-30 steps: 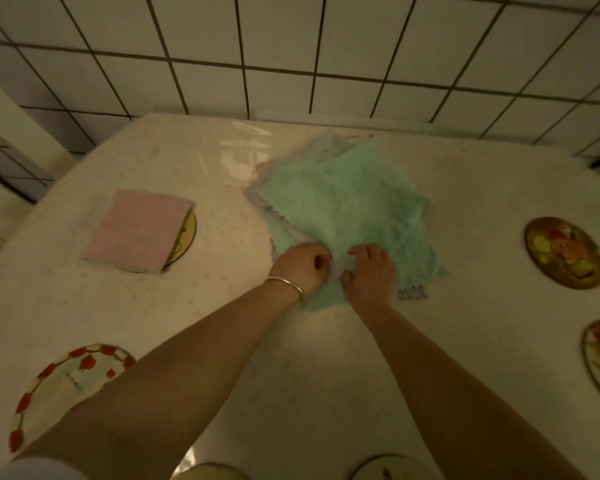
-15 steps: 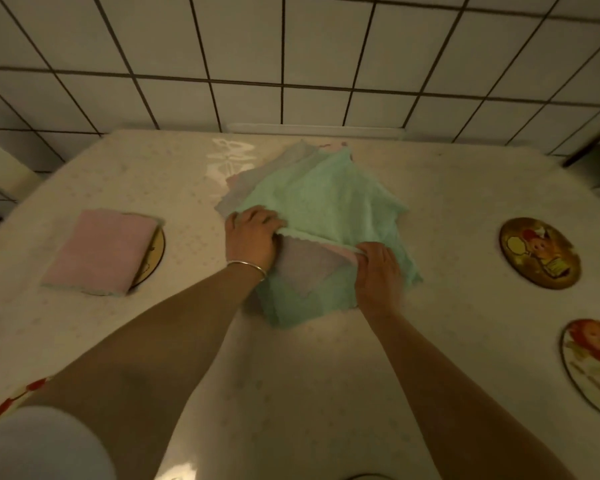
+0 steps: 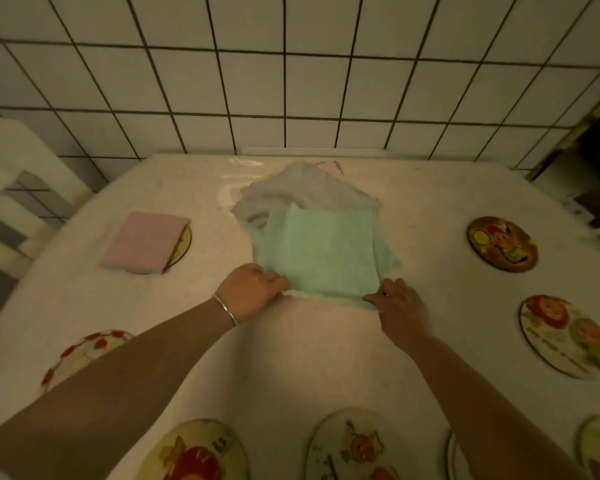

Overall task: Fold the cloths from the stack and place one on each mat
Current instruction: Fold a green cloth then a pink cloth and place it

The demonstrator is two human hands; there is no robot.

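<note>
— Since half a second ago, the green cloth (image 3: 321, 252) is folded over toward the near edge of the stack (image 3: 302, 192), and both hands are brought down to its near corners.

— How is it held?

— Its near-left corner is pinched by the left hand (image 3: 253, 289), on whose wrist a bangle (image 3: 225, 309) is worn; its near-right corner is pinched by the right hand (image 3: 399, 304). The hands are kept apart, one at each corner.

— Where is the cloth lying?

— It is spread on the stack, mid-table (image 3: 309, 368), with grey and pink cloths showing behind it.

— And the mats?

— A folded pink cloth (image 3: 142, 242) is laid on the far-left mat (image 3: 184, 242). Other round mats are seen bare, such as the far-right mat (image 3: 502, 244).
</note>
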